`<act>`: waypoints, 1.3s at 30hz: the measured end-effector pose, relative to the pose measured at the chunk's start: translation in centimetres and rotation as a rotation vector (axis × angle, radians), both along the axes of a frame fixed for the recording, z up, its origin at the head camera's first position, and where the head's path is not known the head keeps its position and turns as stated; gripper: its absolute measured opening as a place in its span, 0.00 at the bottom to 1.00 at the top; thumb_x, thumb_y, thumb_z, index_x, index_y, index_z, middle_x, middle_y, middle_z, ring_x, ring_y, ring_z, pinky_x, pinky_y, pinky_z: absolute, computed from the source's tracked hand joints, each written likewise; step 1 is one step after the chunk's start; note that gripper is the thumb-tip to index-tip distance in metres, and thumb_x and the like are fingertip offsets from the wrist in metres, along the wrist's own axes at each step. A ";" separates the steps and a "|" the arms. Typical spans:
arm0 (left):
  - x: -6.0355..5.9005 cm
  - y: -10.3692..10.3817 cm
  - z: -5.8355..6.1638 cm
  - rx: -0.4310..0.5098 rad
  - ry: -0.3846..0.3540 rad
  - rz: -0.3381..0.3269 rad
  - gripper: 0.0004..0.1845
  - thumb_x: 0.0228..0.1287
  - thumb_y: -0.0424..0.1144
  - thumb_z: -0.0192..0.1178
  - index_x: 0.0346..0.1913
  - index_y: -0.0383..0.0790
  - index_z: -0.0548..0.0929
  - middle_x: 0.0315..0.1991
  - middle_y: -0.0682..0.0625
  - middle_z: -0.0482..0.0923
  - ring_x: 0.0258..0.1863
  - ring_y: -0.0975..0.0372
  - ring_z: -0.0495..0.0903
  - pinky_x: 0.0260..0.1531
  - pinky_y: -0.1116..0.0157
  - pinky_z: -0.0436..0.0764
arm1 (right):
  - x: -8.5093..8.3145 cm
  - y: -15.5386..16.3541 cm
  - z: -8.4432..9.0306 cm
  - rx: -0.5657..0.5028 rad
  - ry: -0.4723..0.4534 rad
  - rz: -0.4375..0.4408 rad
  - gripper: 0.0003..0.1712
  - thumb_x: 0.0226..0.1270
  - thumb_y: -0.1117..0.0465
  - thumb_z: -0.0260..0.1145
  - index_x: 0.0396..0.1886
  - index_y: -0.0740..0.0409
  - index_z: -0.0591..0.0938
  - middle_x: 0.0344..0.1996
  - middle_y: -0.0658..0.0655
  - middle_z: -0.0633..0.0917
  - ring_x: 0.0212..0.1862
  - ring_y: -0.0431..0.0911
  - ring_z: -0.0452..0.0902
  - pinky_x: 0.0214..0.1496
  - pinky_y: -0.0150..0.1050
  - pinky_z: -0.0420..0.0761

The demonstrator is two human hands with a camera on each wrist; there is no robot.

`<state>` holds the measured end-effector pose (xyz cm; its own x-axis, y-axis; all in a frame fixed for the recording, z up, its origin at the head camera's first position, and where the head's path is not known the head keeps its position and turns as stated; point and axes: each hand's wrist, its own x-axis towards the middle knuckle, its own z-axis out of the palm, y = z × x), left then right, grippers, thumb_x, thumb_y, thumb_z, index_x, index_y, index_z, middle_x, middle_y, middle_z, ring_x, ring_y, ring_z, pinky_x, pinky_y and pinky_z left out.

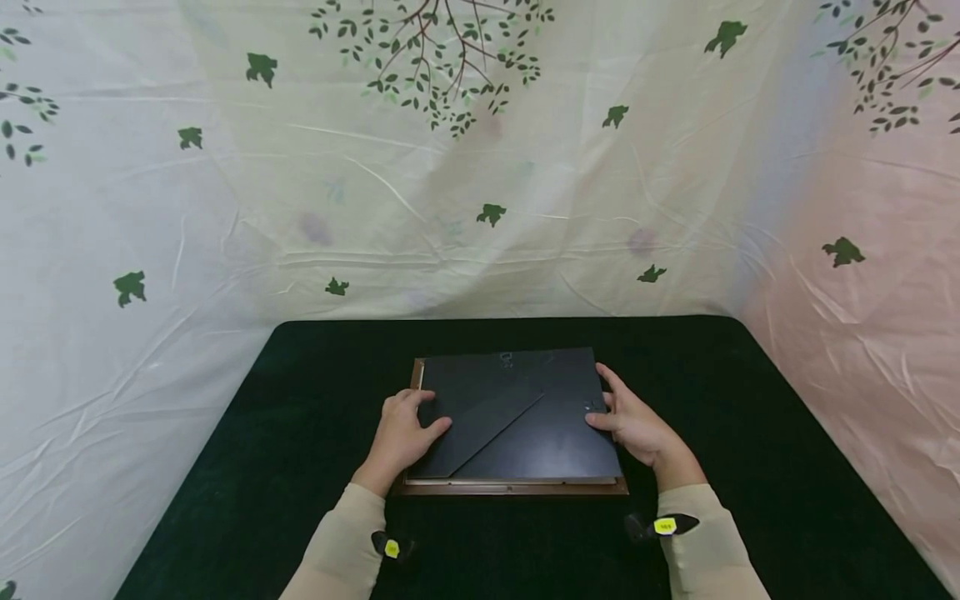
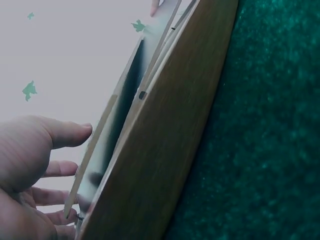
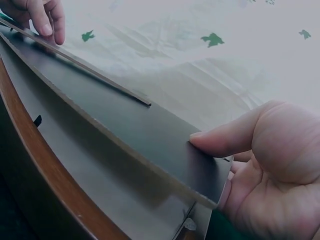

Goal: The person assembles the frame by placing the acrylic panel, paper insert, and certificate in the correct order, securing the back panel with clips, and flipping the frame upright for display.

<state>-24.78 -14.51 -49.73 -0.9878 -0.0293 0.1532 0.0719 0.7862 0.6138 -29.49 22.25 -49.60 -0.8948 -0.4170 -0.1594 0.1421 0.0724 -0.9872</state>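
We pinch the backing board (image 1: 517,417) at its side edges, left hand (image 1: 401,433) and right hand (image 1: 637,425). It sits lifted off the frame (image 1: 517,487) on the counter (image 1: 750,417).

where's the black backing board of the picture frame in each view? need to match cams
Head: backing board at centre, on the wooden frame, between both hands.
Left wrist: thin edge-on strip running diagonally, beside the thumb.
Right wrist: dark slab from upper left to lower centre.
Shared landmark: the wooden frame's brown edge.
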 end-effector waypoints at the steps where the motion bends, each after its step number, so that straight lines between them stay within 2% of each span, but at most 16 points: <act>1: 0.0 0.0 0.0 -0.001 0.000 0.001 0.28 0.58 0.50 0.68 0.58 0.40 0.78 0.64 0.38 0.68 0.63 0.47 0.63 0.60 0.47 0.68 | 0.0 0.0 0.0 -0.004 0.003 -0.003 0.53 0.69 0.72 0.58 0.77 0.38 0.35 0.64 0.67 0.66 0.53 0.53 0.77 0.50 0.45 0.78; 7: 0.0 0.0 0.1 -0.013 -0.009 0.002 0.29 0.58 0.50 0.67 0.60 0.39 0.77 0.65 0.38 0.67 0.64 0.47 0.63 0.60 0.46 0.68 | 0.0 -0.1 0.0 0.000 0.001 -0.006 0.52 0.69 0.72 0.57 0.77 0.40 0.34 0.67 0.67 0.64 0.55 0.52 0.76 0.51 0.44 0.78; 15: 0.0 -0.1 0.2 -0.010 -0.037 -0.015 0.31 0.59 0.50 0.67 0.62 0.41 0.75 0.66 0.39 0.65 0.64 0.47 0.62 0.59 0.47 0.69 | 0.1 -0.1 -0.3 -0.001 -0.032 0.036 0.52 0.70 0.72 0.57 0.77 0.43 0.33 0.69 0.69 0.60 0.55 0.56 0.77 0.50 0.49 0.80; 19: 0.0 -0.3 0.1 -0.050 -0.058 -0.042 0.32 0.58 0.52 0.68 0.63 0.42 0.74 0.67 0.39 0.64 0.64 0.48 0.61 0.58 0.47 0.71 | -0.1 0.0 -0.4 0.015 -0.040 0.034 0.52 0.70 0.71 0.58 0.77 0.43 0.34 0.68 0.69 0.62 0.55 0.56 0.77 0.49 0.49 0.80; 24: 0.0 -0.4 -0.1 -0.117 -0.096 -0.097 0.35 0.57 0.56 0.67 0.65 0.44 0.73 0.69 0.39 0.61 0.65 0.47 0.57 0.57 0.46 0.71 | -0.2 -0.1 -0.6 0.066 -0.030 0.020 0.51 0.70 0.68 0.59 0.78 0.44 0.36 0.68 0.68 0.63 0.56 0.56 0.77 0.50 0.50 0.80; 30: 0.2 -0.3 0.0 -0.144 -0.130 -0.115 0.38 0.56 0.59 0.66 0.66 0.45 0.73 0.71 0.40 0.58 0.67 0.47 0.53 0.57 0.45 0.69 | -0.4 -0.5 -0.6 0.158 -0.017 -0.024 0.51 0.69 0.65 0.61 0.78 0.43 0.38 0.69 0.66 0.63 0.60 0.55 0.73 0.57 0.58 0.73; 36: 0.2 -0.3 0.2 -0.141 -0.144 -0.125 0.38 0.56 0.60 0.66 0.67 0.45 0.72 0.72 0.40 0.56 0.67 0.46 0.52 0.57 0.44 0.69 | -0.3 -1.0 -0.3 0.199 0.011 -0.071 0.49 0.70 0.66 0.60 0.78 0.45 0.41 0.68 0.66 0.65 0.59 0.55 0.74 0.55 0.51 0.77; 39: 0.2 -0.3 0.1 -0.137 -0.151 -0.134 0.39 0.55 0.62 0.65 0.67 0.46 0.72 0.72 0.40 0.55 0.68 0.46 0.51 0.57 0.43 0.68 | -0.3 -1.1 -0.2 0.213 0.016 -0.079 0.48 0.70 0.64 0.61 0.78 0.46 0.42 0.67 0.66 0.65 0.58 0.54 0.74 0.56 0.51 0.76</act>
